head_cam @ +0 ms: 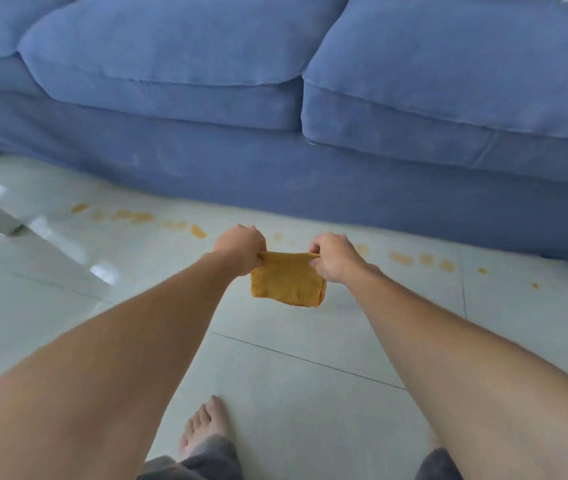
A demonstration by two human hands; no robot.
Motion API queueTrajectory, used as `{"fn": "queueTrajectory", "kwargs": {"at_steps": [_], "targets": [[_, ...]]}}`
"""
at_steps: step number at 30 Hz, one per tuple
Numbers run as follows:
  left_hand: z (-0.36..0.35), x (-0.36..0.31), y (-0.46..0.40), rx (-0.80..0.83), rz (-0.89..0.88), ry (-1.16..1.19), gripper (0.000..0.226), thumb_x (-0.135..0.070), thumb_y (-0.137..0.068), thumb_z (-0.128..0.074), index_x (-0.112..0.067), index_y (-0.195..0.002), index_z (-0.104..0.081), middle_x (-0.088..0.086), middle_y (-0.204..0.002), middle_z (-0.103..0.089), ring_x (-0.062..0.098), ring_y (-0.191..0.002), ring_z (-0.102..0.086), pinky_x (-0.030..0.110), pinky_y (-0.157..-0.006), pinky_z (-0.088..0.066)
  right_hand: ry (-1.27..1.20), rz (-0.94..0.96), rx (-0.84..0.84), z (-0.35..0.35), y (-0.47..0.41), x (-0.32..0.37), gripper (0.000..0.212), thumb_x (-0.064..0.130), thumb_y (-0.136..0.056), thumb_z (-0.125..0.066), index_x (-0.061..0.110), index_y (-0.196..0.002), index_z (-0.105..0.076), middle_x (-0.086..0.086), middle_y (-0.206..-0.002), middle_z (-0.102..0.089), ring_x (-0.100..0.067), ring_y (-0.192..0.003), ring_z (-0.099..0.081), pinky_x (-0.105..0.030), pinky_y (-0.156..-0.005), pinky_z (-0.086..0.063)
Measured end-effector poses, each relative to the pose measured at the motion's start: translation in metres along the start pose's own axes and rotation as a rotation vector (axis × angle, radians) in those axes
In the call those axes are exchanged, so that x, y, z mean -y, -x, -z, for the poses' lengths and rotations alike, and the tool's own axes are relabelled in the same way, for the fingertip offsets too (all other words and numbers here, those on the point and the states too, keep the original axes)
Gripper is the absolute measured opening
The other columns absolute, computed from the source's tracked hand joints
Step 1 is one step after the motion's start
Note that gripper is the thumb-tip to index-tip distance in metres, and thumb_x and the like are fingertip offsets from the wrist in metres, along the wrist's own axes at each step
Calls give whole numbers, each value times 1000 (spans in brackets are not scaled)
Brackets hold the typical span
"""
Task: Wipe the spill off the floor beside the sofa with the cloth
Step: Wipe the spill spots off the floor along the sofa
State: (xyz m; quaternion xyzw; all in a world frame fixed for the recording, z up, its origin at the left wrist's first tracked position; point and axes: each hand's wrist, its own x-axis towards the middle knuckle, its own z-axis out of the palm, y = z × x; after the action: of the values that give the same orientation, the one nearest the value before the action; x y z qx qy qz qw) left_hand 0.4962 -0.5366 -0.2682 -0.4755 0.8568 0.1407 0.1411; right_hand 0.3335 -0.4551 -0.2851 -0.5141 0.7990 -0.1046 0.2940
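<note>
Head view, arms extended over the floor [293, 368]. I hold the cloth [287, 284], a folded mustard-yellow square, by its top edge: the left hand [241, 249] pinches 1 upper corner and the right hand [334, 258] the other, both closed on the fabric, so that it hangs flat in the air between them, clear of the tiles. The spill [199, 231] is a broken trail of orange droplets running left to right along the foot of the blue sofa [241, 174], just beyond the cloth and partly hidden behind the hands. My bare foot [204, 427] stands well back from it. To do this step well, I judge the cloth should go down flat at 1 end of the trail, under a spread palm, and be drawn along the line toward the other end, away from the sofa fabric, then refolded to a clean face so the liquid is lifted, not smeared.
</note>
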Motion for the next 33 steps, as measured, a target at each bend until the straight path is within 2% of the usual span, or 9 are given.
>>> {"fn": "queueTrajectory", "kwargs": {"at_steps": [4, 9, 11, 14, 16, 22, 25, 28, 33], "targets": [[-11, 28, -57, -176, 48, 106, 31, -2, -88, -56, -19, -106, -75, 9, -103, -71, 31, -100, -64, 31, -68, -47, -7, -2, -97, -15, -60, 8, 17, 6, -89, -59, 17, -100, -66, -10, -113, -65, -29, -101, -61, -29, -76, -47], [-9, 54, -104, -486, 26, 249, 28, -4, -89, -62, -23, -103, -76, 8, -105, -64, 31, -101, -58, 30, -71, -38, 48, 122, -317, -9, -106, 23, 22, -4, -85, -54, 12, -99, -61, -9, -107, -63, -33, -97, -61, -39, -83, -49], [-23, 64, -109, -448, 6, 211, 31, -3, -89, -62, -25, -105, -76, 9, -109, -60, 30, -106, -53, 34, -74, -42, 164, 184, -289, -22, -110, 17, 23, -1, -86, -55, 13, -103, -60, -8, -109, -62, -34, -99, -61, -41, -86, -46], [-58, 80, -104, -146, 22, -5, 50, 1, -82, -60, -37, -114, -70, 4, -126, -52, 26, -118, -47, 35, -89, -45, 272, 222, 7, -58, -105, -2, 33, 21, -86, -66, 17, -118, -61, -7, -123, -59, -29, -116, -56, -39, -95, -45], [-81, 86, -103, -8, 53, -47, 63, -4, -80, -61, -39, -132, -57, 3, -138, -45, 25, -126, -43, 36, -97, -44, 252, 189, 93, -86, -98, -19, 44, 35, -84, -67, 19, -124, -58, -6, -126, -57, -27, -122, -50, -41, -99, -44], [-127, 51, -144, -152, 45, 151, 56, -39, -95, -52, -28, -148, -41, 9, -156, -33, 28, -143, -29, 43, -110, -37, 314, 57, -262, -150, -81, -79, 48, 39, -94, -45, 15, -135, -49, -10, -137, -53, -31, -123, -49, -43, -105, -41], [-151, 27, -172, -152, 32, 131, 59, -53, -98, -37, -39, -154, -25, 14, -165, -11, 37, -151, -4, 48, -123, -10, 305, 92, -323, -173, -79, -98, 51, 36, -96, -43, 13, -142, -47, -12, -151, -44, -31, -137, -41, -46, -116, -31], [-178, 21, -195, -196, 12, 61, 59, -65, -95, -17, -53, -152, -8, 15, -166, 8, 45, -149, 10, 56, -121, 6, 266, 131, -392, -187, -80, -107, 54, 37, -98, -33, 12, -144, -44, -12, -154, -41, -29, -142, -35, -49, -120, -25], [-169, 22, -249, -313, -60, -4, 63, -75, -88, -8, -58, -149, -8, 20, -164, -8, 46, -149, 1, 59, -120, 4, 250, 169, -461, -194, -86, -114, 52, 35, -100, -32, 10, -143, -47, -13, -153, -42, -29, -142, -37, -50, -118, -27]]}}
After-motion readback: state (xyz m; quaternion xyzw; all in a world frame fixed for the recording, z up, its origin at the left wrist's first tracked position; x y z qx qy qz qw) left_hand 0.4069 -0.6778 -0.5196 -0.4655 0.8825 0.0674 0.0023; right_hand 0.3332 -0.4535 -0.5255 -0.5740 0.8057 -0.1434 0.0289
